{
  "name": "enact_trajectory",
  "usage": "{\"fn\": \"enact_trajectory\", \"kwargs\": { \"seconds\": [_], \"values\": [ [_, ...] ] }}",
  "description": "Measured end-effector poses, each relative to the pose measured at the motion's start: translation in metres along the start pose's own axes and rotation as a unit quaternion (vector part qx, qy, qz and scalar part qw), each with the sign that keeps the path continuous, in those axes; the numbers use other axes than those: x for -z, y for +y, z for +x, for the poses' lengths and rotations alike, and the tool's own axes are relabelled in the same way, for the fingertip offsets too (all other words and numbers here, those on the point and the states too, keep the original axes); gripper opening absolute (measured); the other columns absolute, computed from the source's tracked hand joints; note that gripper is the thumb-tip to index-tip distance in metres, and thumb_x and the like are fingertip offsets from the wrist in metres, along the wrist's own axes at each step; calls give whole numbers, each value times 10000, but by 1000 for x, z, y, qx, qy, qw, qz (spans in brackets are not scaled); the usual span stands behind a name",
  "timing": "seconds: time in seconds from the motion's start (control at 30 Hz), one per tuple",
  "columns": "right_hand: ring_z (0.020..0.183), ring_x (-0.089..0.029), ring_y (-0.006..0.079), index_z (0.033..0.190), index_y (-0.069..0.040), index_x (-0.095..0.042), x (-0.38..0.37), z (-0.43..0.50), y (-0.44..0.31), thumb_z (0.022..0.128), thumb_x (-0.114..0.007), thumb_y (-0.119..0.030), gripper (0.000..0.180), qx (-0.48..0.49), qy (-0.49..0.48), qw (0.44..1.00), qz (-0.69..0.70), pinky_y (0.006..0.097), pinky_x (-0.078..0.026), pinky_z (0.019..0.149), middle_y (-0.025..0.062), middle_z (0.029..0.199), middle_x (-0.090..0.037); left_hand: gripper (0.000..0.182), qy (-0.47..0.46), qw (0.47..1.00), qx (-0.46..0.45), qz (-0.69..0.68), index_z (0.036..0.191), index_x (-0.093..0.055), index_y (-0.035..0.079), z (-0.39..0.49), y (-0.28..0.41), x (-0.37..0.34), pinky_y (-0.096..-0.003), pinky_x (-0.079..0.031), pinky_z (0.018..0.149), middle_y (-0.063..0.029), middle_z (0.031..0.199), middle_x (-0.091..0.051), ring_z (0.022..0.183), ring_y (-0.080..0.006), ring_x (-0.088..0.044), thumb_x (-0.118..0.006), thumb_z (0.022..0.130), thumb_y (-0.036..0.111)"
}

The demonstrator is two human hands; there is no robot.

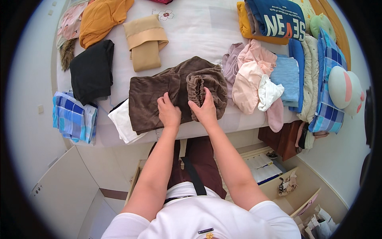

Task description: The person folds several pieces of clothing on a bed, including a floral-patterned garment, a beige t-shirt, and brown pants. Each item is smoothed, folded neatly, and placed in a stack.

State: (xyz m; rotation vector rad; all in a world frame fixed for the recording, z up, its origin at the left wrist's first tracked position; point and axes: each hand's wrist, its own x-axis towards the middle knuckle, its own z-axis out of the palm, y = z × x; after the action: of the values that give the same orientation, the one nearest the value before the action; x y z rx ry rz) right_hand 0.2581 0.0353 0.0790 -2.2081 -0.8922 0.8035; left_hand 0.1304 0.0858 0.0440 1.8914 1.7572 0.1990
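Observation:
Brown plush trousers (152, 95), partly folded, lie across the near edge of the bed. My left hand (169, 111) rests on the flat brown fabric, its fingers curled; whether it pinches the cloth cannot be told. At the gathered elastic opening (195, 89) on the right part is my right hand (205, 108), thumb on the near rim and fingers at the inner side, gripping it. A white folded cloth (126, 121) sticks out from under the brown fabric at the left. Beyond it lies a tan folded garment (146, 56).
Left on the bed are a black garment (92, 71), an orange garment (101, 21) and blue checked cloth (74, 116). Pink clothes (247, 86), a white cloth (268, 92), folded stacks and a plaid pillow (328, 110) stand right. Open drawers (286, 200) are below right.

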Motion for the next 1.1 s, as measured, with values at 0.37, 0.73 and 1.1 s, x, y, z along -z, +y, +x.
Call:
{"fn": "enact_trajectory", "kwargs": {
  "seconds": [0.37, 0.73, 1.1],
  "values": [
    [1132, -487, 369, 1345, -34, -435, -26, -18, -4, 798, -706, -367, 695, 105, -15, 991, -86, 443, -422, 952, 197, 1235, -484, 465, -81, 909, 93, -399, 1196, -524, -40, 18, -35, 90, -261, -457, 864, -88, 1069, -628, 924, -160, -589, -504, 732, -40],
    [1087, -587, 306, 1230, 38, -523, 42, 42, 107, 788, -745, -376, 645, -132, 48, 986, 93, 390, -447, 947, 202, 1174, -614, 616, -125, 831, 129, -526, 1337, -442, 14, 37, -76, 157, -296, -489, 888, -83, 1176, -601, 1004, -174, -600, -543, 733, -58],
    [956, -616, 167, 1177, 19, -581, 113, 21, -19, 791, -698, -69, 413, -55, -51, 973, 218, 304, -484, 873, 96, 1068, -663, 725, -47, 849, 80, -519, 1439, -357, 31, 46, -116, 332, -340, -456, 983, -117, 1342, -502, 1159, -234, -544, -500, 734, -56]
  ]
}}
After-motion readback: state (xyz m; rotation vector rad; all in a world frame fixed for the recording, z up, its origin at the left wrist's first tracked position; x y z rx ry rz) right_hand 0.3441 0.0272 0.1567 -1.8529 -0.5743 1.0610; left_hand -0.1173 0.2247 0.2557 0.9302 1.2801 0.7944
